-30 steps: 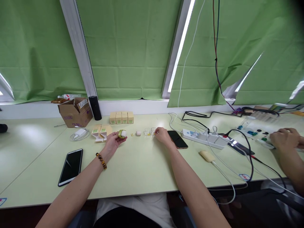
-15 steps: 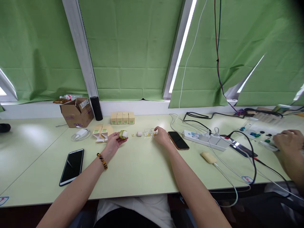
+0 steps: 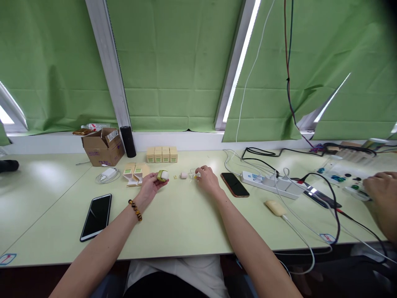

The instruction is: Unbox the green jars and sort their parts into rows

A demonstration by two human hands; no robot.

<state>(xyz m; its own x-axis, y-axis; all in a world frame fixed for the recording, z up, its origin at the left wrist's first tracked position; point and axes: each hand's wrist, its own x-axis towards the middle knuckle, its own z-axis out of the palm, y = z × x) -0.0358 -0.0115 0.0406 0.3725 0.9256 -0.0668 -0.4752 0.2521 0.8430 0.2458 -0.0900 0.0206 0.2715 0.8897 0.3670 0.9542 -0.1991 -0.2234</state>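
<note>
My left hand [image 3: 149,186] is closed around a small white rounded case with a yellow-green cover [image 3: 163,175], held just above the table. To its right lie a tiny yellow piece [image 3: 175,177] and a small pale pink block [image 3: 184,175]. My right hand [image 3: 208,179] has its fingertips pinched on a small clear plastic piece [image 3: 196,176] at the table surface. Its fingers partly hide that piece and the other clear bits around it.
Left of my left hand stand open cardboard boxes [image 3: 134,175]; several small closed boxes [image 3: 161,155] line the back. Phones [image 3: 96,217] [image 3: 235,184] flank my arms. A power strip [image 3: 273,184] with tangled cables lies right, near another person's hand [image 3: 381,198].
My right hand has moved left and in over the clear plastic bits, now covering more of them. My left hand still holds the case. The whole view has shifted slightly.
</note>
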